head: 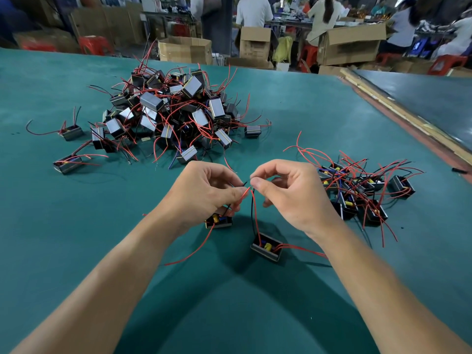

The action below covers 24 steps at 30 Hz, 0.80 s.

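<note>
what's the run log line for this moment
left hand: pinches wires of near-left module | right hand: pinches wires of centre module | wire ends: close together between hands | big pile: left | small pile: right

Red and black wires (252, 200) between fingertips (258, 185); black box (267, 247) below fingers, yellow core; teal tabletop (76, 226).

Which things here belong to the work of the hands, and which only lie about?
In hand: left hand, right hand, pinched wire ends, left module, right module.
Lying about: big pile of modules, smaller pile on the right, cardboard boxes.
</note>
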Available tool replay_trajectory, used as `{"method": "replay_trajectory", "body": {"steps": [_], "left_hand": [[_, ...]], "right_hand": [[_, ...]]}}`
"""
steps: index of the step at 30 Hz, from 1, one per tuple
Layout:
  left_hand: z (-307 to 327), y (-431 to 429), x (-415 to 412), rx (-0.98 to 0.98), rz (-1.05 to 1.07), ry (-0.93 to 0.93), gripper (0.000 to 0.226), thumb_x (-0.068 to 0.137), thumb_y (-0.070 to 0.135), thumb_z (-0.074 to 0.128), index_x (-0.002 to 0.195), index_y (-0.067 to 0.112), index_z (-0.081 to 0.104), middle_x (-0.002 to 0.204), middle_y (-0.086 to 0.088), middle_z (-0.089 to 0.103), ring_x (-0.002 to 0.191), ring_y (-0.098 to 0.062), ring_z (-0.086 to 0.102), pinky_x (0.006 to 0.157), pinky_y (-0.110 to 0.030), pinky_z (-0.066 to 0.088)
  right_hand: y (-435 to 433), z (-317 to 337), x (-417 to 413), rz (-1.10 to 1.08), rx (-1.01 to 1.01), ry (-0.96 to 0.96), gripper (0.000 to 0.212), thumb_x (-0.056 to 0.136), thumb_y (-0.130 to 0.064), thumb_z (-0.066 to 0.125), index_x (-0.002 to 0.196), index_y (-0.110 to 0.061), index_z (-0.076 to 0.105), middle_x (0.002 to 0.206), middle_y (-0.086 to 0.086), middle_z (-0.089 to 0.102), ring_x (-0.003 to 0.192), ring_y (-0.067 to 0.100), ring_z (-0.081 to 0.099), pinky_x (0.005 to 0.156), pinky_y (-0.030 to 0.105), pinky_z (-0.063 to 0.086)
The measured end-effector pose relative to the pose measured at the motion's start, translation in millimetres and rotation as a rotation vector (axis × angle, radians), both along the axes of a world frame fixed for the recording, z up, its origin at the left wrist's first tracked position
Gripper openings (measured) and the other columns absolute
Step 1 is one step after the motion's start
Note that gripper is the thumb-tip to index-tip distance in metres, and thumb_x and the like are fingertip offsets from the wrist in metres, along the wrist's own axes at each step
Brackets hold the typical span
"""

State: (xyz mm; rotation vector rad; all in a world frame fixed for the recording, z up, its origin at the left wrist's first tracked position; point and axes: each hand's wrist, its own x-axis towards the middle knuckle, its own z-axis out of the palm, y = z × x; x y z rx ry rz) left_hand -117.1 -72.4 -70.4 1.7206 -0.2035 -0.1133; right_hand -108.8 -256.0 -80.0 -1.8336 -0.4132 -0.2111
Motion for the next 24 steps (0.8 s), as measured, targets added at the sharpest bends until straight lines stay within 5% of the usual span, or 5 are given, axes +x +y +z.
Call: {"method": "replay_trajectory", "body": {"steps": [6,18,24], "left_hand": [[0.6,0.2,-0.8,0.021,-0.009,-0.005,0.013,0.078,0.008,0.078,0.080,0.000,0.068,0.061,-0.012,0.066,0.053,-0.018,0.062,0.056,-0.034,0.057],[3.7,0.5,-2.2,0.070,-0.031,0.003,0.012,0.078,0.007,0.078,0.075,-0.001,0.070,0.057,-0.010,0.065,0.049,-0.020,0.055,0.049,-0.026,0.044],[4.3,1.6,-2.8,0.087,-0.084,0.014,0.008,0.080,0.000,0.075,0.074,-0.001,0.069,0.058,-0.013,0.065,0.050,-0.021,0.055,0.049,-0.023,0.047]], "right_hand": [[3.2,-0.7,-1.5,-0.030,-0.042,0.017,0.019,0.084,-0.008,0.076,0.080,-0.025,0.069,0.067,-0.015,0.068,0.055,0.014,0.057,0.056,0.042,0.055],[3.7,2.1,-5.5,0.015,-0.147,-0.056,0.010,0.079,-0.019,0.066,0.069,-0.020,0.067,0.062,-0.012,0.062,0.050,0.006,0.048,0.050,0.021,0.038],[5.9,5.0,-5.9,0.071,-0.027,0.138,0.025,0.086,0.000,0.063,0.063,-0.011,0.063,0.056,-0.002,0.059,0.050,0.015,0.055,0.054,0.033,0.050]]}}
